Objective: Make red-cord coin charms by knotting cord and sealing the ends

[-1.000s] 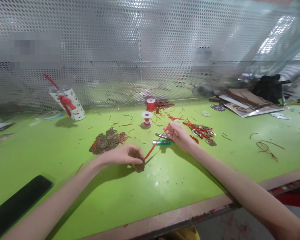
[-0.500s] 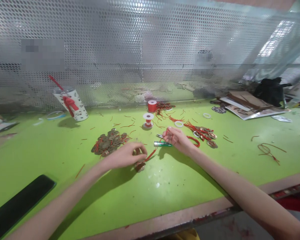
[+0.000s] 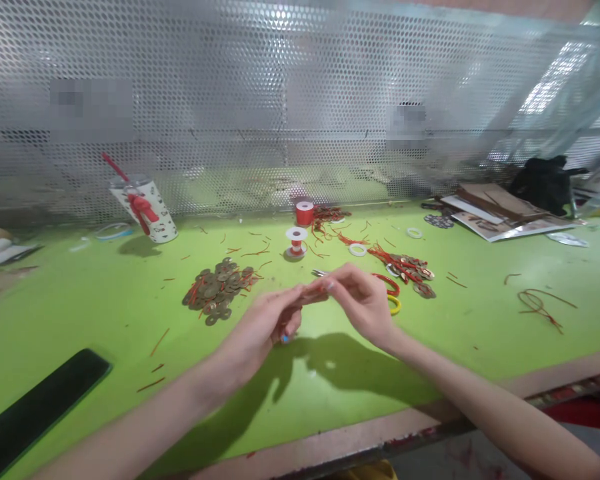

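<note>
My left hand (image 3: 275,320) is raised above the table, its index finger stretched to the right and the other fingers curled in. A small blue spot shows at its lower fingertips. Fingertips of my right hand (image 3: 365,303) are pinched together against the left index finger. A trace of red shows where they meet, but what the hands hold is hidden. Behind my right hand lie scissors with one red and one yellow handle (image 3: 394,305), the blade tip poking out to its left. A pile of old holed coins with red cords (image 3: 213,287) lies left of my hands.
Two spools of red cord, one full (image 3: 305,214) and one thin (image 3: 297,244), stand behind. More corded coins (image 3: 413,268) lie to the right. A patterned tumbler (image 3: 153,210) leans back left; a long black object (image 3: 45,407) lies front left. Cord snippets are scattered about.
My hands have come together from apart. The red-corded coins under my left hand and the stretched cord are out of sight. The green lighter-like object near the scissors no longer shows.
</note>
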`<action>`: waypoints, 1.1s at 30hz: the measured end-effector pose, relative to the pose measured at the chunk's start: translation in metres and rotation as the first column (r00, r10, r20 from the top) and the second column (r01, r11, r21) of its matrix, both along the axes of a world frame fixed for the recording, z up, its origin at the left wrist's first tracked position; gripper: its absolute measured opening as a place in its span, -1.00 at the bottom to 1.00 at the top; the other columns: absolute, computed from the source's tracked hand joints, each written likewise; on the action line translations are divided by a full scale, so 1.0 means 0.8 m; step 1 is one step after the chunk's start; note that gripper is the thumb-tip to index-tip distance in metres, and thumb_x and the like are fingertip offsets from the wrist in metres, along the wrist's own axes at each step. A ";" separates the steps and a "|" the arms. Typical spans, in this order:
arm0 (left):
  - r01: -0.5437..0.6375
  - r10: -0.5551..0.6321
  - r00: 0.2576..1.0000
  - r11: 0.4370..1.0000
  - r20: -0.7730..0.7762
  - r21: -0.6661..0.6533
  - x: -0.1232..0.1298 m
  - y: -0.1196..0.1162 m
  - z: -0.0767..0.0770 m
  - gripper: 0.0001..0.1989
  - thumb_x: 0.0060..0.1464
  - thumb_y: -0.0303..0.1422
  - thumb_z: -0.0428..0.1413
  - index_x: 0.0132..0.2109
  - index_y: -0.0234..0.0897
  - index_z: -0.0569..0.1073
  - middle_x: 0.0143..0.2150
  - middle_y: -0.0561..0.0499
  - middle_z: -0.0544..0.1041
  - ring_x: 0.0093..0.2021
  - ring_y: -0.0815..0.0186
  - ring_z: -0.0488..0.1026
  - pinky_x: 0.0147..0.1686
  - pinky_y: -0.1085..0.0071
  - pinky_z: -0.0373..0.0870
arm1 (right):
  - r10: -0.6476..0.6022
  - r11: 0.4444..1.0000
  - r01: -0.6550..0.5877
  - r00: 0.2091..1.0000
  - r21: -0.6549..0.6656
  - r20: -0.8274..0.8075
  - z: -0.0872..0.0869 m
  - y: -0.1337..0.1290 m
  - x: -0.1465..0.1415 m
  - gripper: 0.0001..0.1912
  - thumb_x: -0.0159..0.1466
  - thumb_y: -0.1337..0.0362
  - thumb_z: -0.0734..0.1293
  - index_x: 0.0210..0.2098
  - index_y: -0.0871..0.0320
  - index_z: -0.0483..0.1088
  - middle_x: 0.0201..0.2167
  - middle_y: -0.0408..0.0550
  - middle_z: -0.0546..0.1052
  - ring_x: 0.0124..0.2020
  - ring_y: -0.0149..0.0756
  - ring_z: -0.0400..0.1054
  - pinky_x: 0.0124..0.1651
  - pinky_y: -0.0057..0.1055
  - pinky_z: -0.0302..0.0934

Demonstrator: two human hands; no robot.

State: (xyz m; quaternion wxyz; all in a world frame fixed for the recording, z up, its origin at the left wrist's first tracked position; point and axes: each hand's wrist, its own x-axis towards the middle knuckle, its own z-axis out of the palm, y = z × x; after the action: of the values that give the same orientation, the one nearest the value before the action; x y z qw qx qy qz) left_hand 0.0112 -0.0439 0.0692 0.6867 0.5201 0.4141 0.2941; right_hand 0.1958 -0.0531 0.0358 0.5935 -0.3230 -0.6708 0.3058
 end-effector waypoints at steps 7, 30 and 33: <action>-0.061 0.059 0.998 0.995 0.016 0.085 0.004 0.007 0.015 -0.64 0.20 -0.10 0.16 -0.13 -0.32 0.60 -0.67 0.21 0.11 -0.59 0.43 0.04 -0.51 0.46 0.06 | -0.272 0.761 -0.012 0.902 0.648 0.336 -0.023 -0.004 0.000 -0.73 0.34 0.49 0.34 0.00 0.15 0.41 -0.07 0.15 0.61 -0.06 -0.19 0.56 -0.06 -0.25 0.53; 0.491 0.027 0.828 0.448 -0.560 0.747 -0.002 0.047 0.061 -0.79 0.28 -0.25 0.05 -0.21 -0.22 0.53 -0.29 -0.04 0.52 -0.31 0.24 0.38 -0.28 0.37 0.20 | -0.389 0.817 0.199 0.883 0.540 0.263 -0.010 0.000 0.001 -0.83 0.40 0.45 0.24 -0.09 0.07 0.34 -0.32 -0.04 0.50 -0.34 -0.28 0.39 -0.34 -0.35 0.30; 0.413 -0.016 0.875 0.547 -0.485 0.728 -0.001 0.046 0.058 -0.76 0.29 -0.22 0.06 -0.23 -0.23 0.54 -0.32 -0.02 0.53 -0.38 0.29 0.36 -0.37 0.40 0.22 | -0.373 0.822 0.211 0.901 0.529 0.221 -0.001 0.001 0.003 -0.84 0.40 0.44 0.25 -0.10 0.07 0.34 -0.31 -0.04 0.49 -0.33 -0.27 0.40 -0.32 -0.33 0.32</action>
State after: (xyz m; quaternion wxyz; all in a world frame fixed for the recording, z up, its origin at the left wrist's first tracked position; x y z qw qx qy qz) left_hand 0.0102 -0.0075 0.1156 0.2940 0.8744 0.3011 0.2416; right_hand 0.1982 -0.0521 0.0348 0.5814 -0.3055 -0.7537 -0.0264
